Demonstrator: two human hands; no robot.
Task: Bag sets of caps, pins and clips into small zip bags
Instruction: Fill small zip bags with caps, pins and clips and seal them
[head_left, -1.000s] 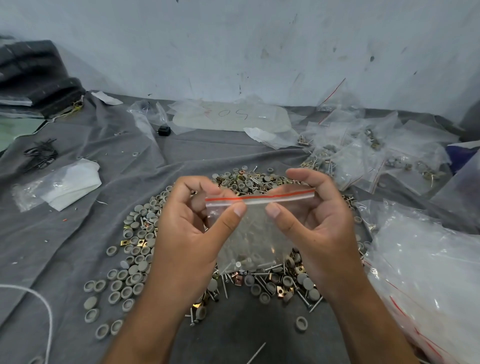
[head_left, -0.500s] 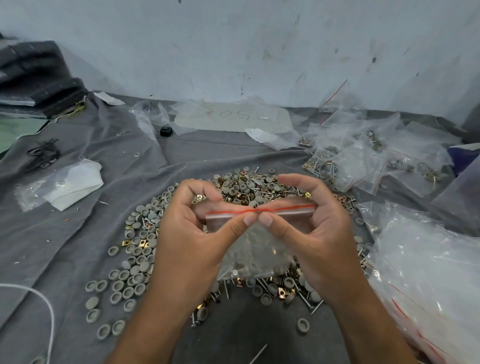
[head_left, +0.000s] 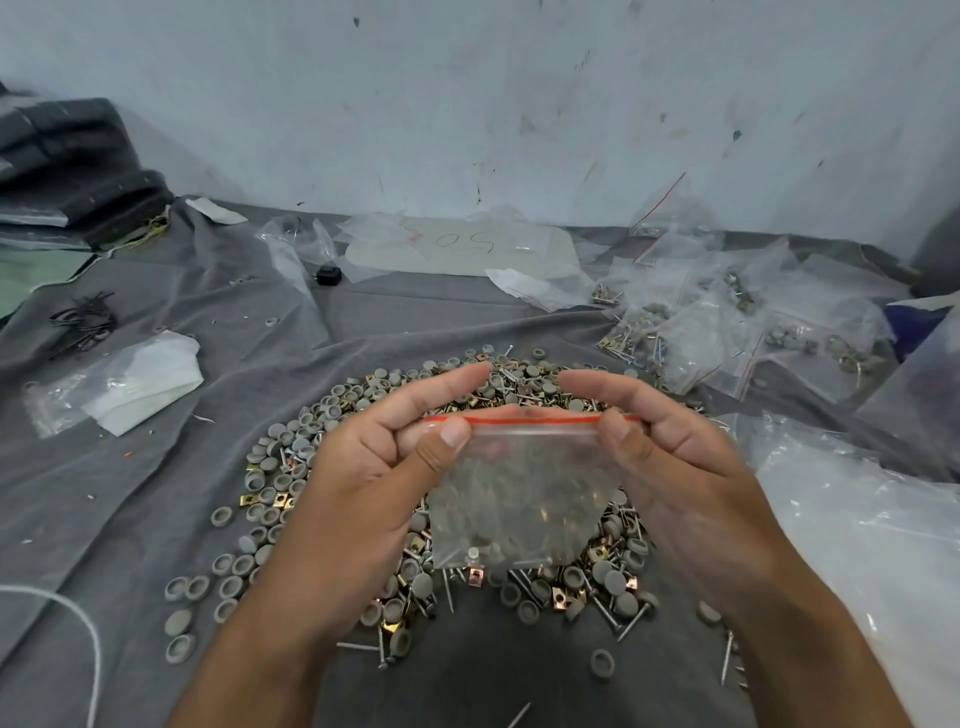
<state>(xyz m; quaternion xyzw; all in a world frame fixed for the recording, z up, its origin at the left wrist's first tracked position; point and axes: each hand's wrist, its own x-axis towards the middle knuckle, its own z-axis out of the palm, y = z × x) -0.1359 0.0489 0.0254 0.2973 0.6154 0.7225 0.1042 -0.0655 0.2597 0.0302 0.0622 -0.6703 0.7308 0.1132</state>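
A small clear zip bag (head_left: 519, 493) with a red strip along its top hangs between my hands, above the parts pile. My left hand (head_left: 358, 488) pinches its top left corner between thumb and fingers. My right hand (head_left: 675, 467) pinches the top right corner the same way. A few small parts, one copper clip among them, sit at the bag's bottom. Under the bag lies a heap of grey round caps (head_left: 291, 452), brass and copper clips (head_left: 561, 597) and steel pins (head_left: 628, 623) on the grey cloth (head_left: 156, 493).
Filled zip bags (head_left: 701, 332) are heaped at the back right. A large clear plastic bag (head_left: 857, 545) lies at the right. A bag with white sheets (head_left: 119, 384) sits at the left, black clips (head_left: 83, 322) behind it, a white cord (head_left: 78, 623) at the lower left.
My thumbs were close together at the middle of the zip strip; they have slid apart to the bag's two top corners. The bag hangs wider and lower between my hands.
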